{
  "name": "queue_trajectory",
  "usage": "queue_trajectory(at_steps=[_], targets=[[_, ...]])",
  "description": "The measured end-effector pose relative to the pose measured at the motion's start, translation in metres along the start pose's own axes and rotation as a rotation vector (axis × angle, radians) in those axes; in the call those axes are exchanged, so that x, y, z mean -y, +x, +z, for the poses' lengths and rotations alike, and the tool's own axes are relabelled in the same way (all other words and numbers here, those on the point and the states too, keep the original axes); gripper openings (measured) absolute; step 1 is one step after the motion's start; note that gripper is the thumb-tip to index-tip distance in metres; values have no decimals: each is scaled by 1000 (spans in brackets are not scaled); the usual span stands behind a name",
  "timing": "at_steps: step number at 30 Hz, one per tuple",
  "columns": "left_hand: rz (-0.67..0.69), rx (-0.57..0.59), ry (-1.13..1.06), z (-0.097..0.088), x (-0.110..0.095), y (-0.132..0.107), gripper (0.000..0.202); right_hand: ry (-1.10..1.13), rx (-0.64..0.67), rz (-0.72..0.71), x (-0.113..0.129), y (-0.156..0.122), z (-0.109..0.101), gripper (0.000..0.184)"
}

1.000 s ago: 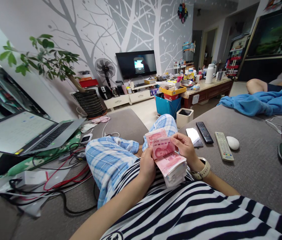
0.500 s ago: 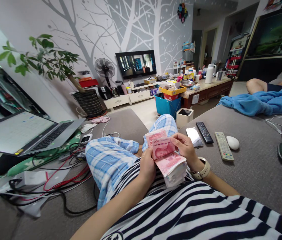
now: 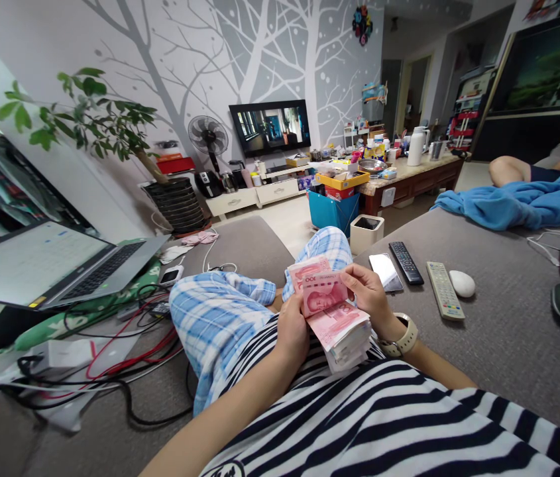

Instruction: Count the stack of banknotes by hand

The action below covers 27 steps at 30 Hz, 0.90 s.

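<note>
A thick stack of red 100 banknotes (image 3: 338, 329) lies over my lap, its near end fanned into many edges. My left hand (image 3: 293, 329) is closed on the left side of the stack, thumb on top. With thumb and fingertips, my right hand (image 3: 366, 291) pinches the right edge of one banknote (image 3: 323, 295), which is raised across the stack with its portrait side showing. Beyond it, more notes (image 3: 308, 268) stick out toward my knee. A pale watch (image 3: 401, 336) is on my right wrist.
On the grey sofa (image 3: 498, 344) to my right lie a phone (image 3: 385, 271), a black remote (image 3: 405, 262), a beige remote (image 3: 445, 290) and a white mouse (image 3: 462, 283). An open laptop (image 3: 61, 265) and tangled cables (image 3: 125, 371) are at left. A person's bent leg (image 3: 509, 170) shows beside a blue blanket (image 3: 523, 194).
The raised banknote has tilted slightly and flexed between my hands. Both hands stay almost where they were.
</note>
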<state>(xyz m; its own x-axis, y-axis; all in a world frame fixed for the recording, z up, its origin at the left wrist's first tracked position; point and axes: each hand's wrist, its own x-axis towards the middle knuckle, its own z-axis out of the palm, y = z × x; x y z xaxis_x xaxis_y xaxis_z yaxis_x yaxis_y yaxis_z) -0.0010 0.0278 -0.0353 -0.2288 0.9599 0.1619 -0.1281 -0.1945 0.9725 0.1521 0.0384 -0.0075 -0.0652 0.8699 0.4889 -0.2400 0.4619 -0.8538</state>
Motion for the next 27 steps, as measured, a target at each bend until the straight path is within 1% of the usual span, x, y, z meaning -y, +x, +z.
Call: queue_trajectory(at_steps=[5, 9, 11, 13, 16, 18, 20, 24, 27], targets=[[-10, -9, -23, 0, -3, -1, 28, 22, -1, -7, 1, -1, 0, 33], [-91, -71, -161, 3, -4, -1, 26, 98, 51, 49, -2, -2, 1, 37], [-125, -90, -213, 4, -5, -1, 25, 111, 43, 67, -4, 0, 1, 38], [-132, -76, -221, 5, -6, -2, 24, 76, -11, 62, -7, 2, 0, 38], [-149, 15, -261, 7, -13, -6, 22, -3, -78, 68, -9, 5, -1, 39], [-160, 87, -309, 10, -19, -10, 24, -39, -73, 82, -9, 6, -1, 39], [-162, 121, -347, 13, -25, -14, 28, -70, -49, 82, -9, 7, -1, 40], [-168, 128, -349, 14, -29, -16, 31, -117, -35, 45, -10, 6, 0, 40], [-150, 79, -290, 11, -22, -10, 25, -111, -37, 34, -10, 5, 0, 37]])
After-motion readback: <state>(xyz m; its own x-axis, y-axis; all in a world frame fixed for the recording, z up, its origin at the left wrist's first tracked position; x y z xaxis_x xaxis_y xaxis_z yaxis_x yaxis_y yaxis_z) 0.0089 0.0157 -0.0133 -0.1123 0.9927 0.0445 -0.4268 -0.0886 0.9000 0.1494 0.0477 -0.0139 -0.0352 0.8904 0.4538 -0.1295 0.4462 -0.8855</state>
